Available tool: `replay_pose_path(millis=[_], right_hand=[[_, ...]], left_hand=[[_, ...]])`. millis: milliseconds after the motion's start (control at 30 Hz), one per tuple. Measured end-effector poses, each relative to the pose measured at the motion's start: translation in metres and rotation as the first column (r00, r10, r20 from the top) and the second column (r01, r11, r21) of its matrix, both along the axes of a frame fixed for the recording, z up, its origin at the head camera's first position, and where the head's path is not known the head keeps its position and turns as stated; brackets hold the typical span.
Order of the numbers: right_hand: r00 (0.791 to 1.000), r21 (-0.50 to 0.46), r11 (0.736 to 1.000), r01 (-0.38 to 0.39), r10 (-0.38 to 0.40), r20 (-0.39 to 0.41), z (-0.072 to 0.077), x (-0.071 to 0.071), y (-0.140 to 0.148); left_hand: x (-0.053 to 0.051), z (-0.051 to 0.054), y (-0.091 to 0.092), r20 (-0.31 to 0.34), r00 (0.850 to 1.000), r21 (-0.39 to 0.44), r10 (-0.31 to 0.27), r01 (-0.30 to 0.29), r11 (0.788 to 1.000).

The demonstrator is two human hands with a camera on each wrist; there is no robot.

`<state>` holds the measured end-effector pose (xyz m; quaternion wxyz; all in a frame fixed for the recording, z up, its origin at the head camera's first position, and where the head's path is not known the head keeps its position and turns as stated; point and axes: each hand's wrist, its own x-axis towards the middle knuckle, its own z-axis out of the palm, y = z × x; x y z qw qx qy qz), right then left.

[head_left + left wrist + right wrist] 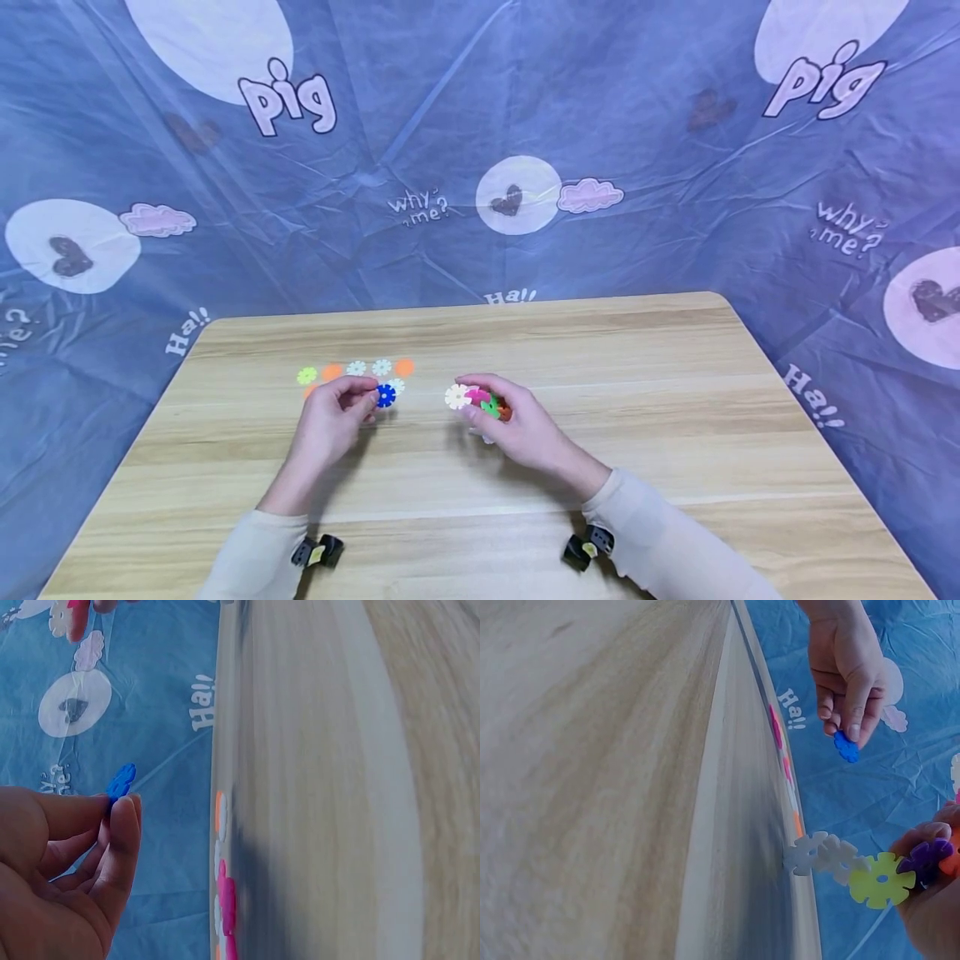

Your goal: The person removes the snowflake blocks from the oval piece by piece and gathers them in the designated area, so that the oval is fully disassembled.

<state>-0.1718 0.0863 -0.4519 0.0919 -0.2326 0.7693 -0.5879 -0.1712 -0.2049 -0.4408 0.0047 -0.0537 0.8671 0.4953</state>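
Note:
Between thumb and fingertips my left hand pinches a blue notched plastic snowflake disc. The same blue disc stands clear of the table in the left wrist view. My right hand holds a chain of interlocked snowflake discs, whose white end disc points toward the blue one, with a gap between them. Pink and green discs follow it. In the right wrist view, a purple disc, a yellow disc and whitish discs trail from the hand. Fingers hide part of the chain.
Loose discs lie on the wooden table beyond my left hand, among them a yellow-green one, an orange one and a pale one. A pink disc shows in the left wrist view. Blue printed cloth hangs behind the table.

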Motion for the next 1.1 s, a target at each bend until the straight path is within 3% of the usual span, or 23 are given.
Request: replay_pose_path(millis=[233, 400, 667, 1100], right_hand=[[0.998, -0.032, 0.999, -0.005, 0.007, 0.057, -0.002, -0.002, 0.002], [1.0, -0.014, 1.0, -0.002, 0.002, 0.018, -0.002, -0.002, 0.001], [1.0, -0.004, 1.0, -0.007, 0.006, -0.019, -0.004, 0.0, 0.001], [0.997, 0.012, 1.0, -0.017, 0.018, -0.074, -0.004, 0.0, 0.001]], left_hand=[[-0.003, -0.003, -0.005, -0.008, 1.0, -0.008, -0.003, 0.003, 1.0], [-0.006, -0.006, -0.008, -0.01, 1.0, -0.021, 0.004, -0.004, 1.0], [-0.011, -0.01, -0.012, 0.037, 0.999, -0.045, -0.017, 0.018, 0.999], [-0.019, -0.015, -0.014, 0.089, 0.995, -0.175, -0.04, 0.055, 0.983]])
